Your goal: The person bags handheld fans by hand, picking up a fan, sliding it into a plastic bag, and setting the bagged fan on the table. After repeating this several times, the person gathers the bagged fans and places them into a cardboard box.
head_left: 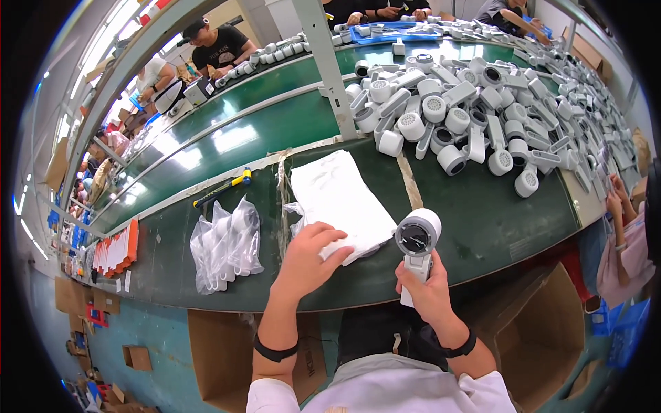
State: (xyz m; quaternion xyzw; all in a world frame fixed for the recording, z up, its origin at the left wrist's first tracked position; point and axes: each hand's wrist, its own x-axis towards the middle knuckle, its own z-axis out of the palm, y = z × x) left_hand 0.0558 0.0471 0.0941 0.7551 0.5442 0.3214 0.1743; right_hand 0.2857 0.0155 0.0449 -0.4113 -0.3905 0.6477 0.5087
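My right hand point(428, 286) is wrapped round the handle of a white handheld device point(418, 237) with a round head. It is held upright near the table's front edge, and its dark round face with a grey ring points up toward me. My left hand point(313, 258) lies at the near left corner of a stack of thin white plastic sheets or bags point(341, 196). Its thumb and fingers are apart, with white material showing between them. Left of this stack lie several similar devices wrapped in clear plastic bags point(227, 248).
A large pile of white devices point(468, 110) covers the table's far right. A yellow and black hammer-like tool point(224, 187) and orange-and-white boxes point(117, 249) lie left. A metal post point(330, 76) rises mid-table. Cardboard boxes point(537, 337) stand below; co-workers sit across and right.
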